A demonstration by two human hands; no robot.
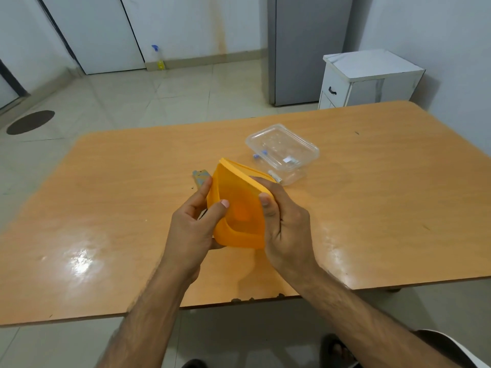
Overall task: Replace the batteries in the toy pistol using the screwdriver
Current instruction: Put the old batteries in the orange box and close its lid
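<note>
Head view is showing both hands, left hand [192, 224] and right hand [285, 221], gripping the orange box [236, 208] tilted above the table [398, 181], probably prying its lid [245, 170] for tools.

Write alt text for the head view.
Two bare hands, left hand and right hand, hold a tilted orange plastic box above a wooden table. Behind it lies a clear plastic container and a small, partly hidden grey object.

Home; fridge [305, 49], bedside cabinet [369, 78]
</note>
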